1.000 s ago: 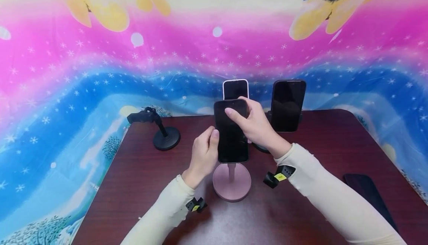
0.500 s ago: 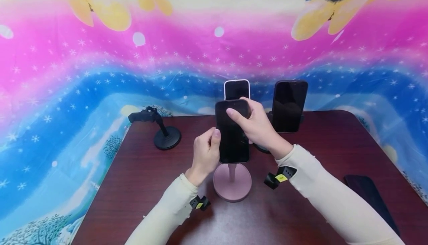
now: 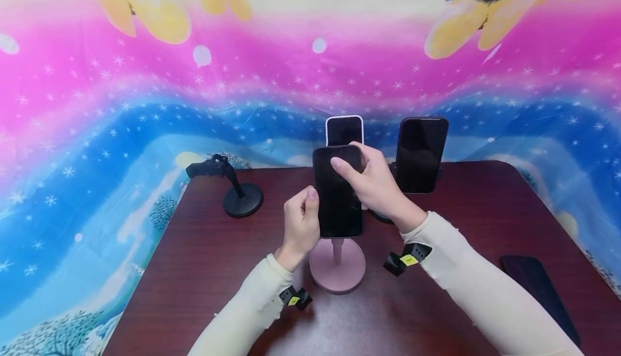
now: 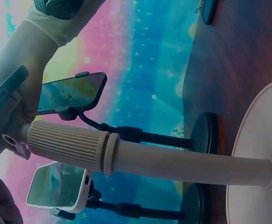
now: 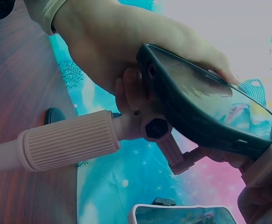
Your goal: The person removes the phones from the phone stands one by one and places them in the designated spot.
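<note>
Facing the wearer, the black phone (image 3: pixel 339 199) stands above the base of the pink stand (image 3: pixel 337 269), against its holder (image 5: pixel 177 156); whether the holder fully grips it I cannot tell. The left hand (image 3: pixel 299 221) clamps its left edge, thumb in front and fingers curled behind near the joint, probably to steady it. The right hand (image 3: pixel 375 180) pinches the upper right corner, thumb on the screen and fingers behind, which would let it set the tilt. Behind, a white-edged phone (image 3: pixel 344 129) and a second black phone (image 3: pixel 421 153) ride on dark stands (image 4: pixel 166 140), likely raised for viewing. A black stand (image 3: pixel 242 199) is to the left on the table (image 3: pixel 194 259); a dark flat object (image 3: pixel 540 294) lies on the right. Compared with a second ago, the left forearm has swung slightly inward toward the pink base; both grips look unchanged.
</note>
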`<state>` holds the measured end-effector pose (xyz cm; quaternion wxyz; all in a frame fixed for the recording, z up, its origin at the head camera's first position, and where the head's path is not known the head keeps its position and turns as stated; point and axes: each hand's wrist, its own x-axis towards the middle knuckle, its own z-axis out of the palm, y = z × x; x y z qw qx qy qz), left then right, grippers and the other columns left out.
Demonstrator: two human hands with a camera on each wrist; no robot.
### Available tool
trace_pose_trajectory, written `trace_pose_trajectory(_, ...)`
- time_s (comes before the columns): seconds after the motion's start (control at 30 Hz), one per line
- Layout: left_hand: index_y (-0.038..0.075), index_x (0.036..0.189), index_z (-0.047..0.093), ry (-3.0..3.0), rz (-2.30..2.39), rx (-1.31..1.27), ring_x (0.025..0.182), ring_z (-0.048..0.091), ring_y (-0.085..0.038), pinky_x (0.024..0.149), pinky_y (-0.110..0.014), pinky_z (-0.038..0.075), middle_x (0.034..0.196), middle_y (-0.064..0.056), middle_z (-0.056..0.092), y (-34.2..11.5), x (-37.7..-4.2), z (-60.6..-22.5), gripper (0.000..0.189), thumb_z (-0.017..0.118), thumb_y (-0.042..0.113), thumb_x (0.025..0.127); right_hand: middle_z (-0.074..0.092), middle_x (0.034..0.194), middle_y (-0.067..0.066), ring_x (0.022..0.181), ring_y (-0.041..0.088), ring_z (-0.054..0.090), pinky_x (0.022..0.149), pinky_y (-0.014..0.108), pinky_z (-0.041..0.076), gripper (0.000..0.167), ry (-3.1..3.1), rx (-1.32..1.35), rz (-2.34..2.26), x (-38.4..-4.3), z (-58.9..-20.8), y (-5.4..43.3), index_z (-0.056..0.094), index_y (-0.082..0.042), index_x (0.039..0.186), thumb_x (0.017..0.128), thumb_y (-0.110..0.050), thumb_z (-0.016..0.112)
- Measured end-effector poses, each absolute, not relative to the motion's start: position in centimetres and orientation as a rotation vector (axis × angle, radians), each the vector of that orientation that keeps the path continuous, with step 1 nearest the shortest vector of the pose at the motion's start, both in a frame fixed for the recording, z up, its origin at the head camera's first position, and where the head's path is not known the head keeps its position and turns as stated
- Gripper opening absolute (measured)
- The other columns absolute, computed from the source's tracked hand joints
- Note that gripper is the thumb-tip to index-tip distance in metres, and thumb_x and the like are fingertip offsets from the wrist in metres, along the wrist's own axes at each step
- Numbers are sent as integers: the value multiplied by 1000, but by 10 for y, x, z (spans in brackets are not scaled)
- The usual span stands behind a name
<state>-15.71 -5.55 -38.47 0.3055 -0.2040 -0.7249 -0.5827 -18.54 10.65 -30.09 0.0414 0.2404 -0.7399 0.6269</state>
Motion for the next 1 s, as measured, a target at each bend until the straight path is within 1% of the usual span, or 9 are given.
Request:
trace_pose_trajectory(0.23, 4, 61, 36, -1921, -1595, -536, 55, 30, -4, 51, -20, 25, 59, 0, 29, -55, -156, -382, 53, 42, 26, 109, 73, 87, 2, 69, 16, 74, 58, 38, 61, 19, -2252, 729, 1922, -185, -300, 106, 63, -1, 111, 101, -17, 62)
trace_pose_trajectory(0.3, 3, 61, 35, -1921, -1604, -539, 55, 29, -5, 51, -19, 24, 60, 2, 28, -56, -155, -381, 54, 42, 26, 109, 73, 86, 2, 66, 16, 73, 54, 38, 60, 19, -2251, 724, 1907, -185, -300, 106, 63, 0, 111, 101, -17, 62)
trace_pose_trajectory(0.4, 3, 60, 33, -1925, -1615, -547, 55, 27, -5, 51, -19, 22, 61, 4, 27, -56, -154, -380, 55, 43, 26, 109, 74, 87, 2, 69, 14, 73, 61, 34, 61, 20, -2241, 712, 1887, -185, -301, 107, 64, 0, 111, 101, -17, 63)
trace_pose_trajectory(0.5, 3, 60, 32, -1938, -1624, -550, 54, 27, -4, 50, -20, 21, 61, 5, 26, -57, -154, -379, 52, 45, 20, 108, 74, 87, 5, 68, 13, 72, 64, 30, 61, 19, -2233, 712, 1867, -186, -300, 108, 65, 1, 110, 100, -15, 64)
trace_pose_trajectory(0.53, 3, 60, 32, -1944, -1627, -551, 54, 27, -3, 50, -20, 21, 60, 5, 26, -58, -154, -379, 51, 45, 17, 107, 74, 86, 6, 66, 14, 72, 62, 30, 61, 18, -2235, 715, 1861, -186, -300, 108, 66, 1, 110, 100, -15, 64)
trace_pose_trajectory(0.6, 3, 60, 32, -1955, -1626, -554, 53, 27, -3, 49, -20, 21, 60, 4, 26, -59, -153, -379, 48, 45, 12, 106, 73, 84, 9, 56, 17, 68, 50, 34, 57, 18, -2249, 720, 1846, -185, -299, 108, 66, 0, 110, 100, -15, 64)
trace_pose_trajectory(0.73, 3, 61, 32, -1980, -1611, -557, 53, 26, -3, 50, -19, 20, 60, 4, 26, -62, -153, -379, 47, 44, 11, 106, 71, 79, 13, 38, 23, 57, 32, 42, 45, 19, -2289, 720, 1819, -184, -297, 109, 64, -1, 109, 100, -17, 65)
trace_pose_trajectory(0.83, 3, 61, 31, -1991, -1603, -563, 54, 26, -3, 50, -18, 20, 61, 3, 26, -63, -153, -380, 50, 43, 17, 108, 70, 79, 16, 35, 24, 54, 31, 43, 44, 18, -2300, 723, 1801, -184, -296, 109, 63, -1, 108, 100, -17, 65)
trace_pose_trajectory(1.0, 4, 62, 33, -2012, -1595, -577, 54, 28, -3, 50, -19, 23, 60, 3, 27, -64, -154, -380, 51, 42, 22, 108, 71, 82, 20, 36, 22, 57, 32, 40, 45, 15, -2294, 742, 1766, -185, -294, 109, 64, 0, 104, 99, -15, 65)
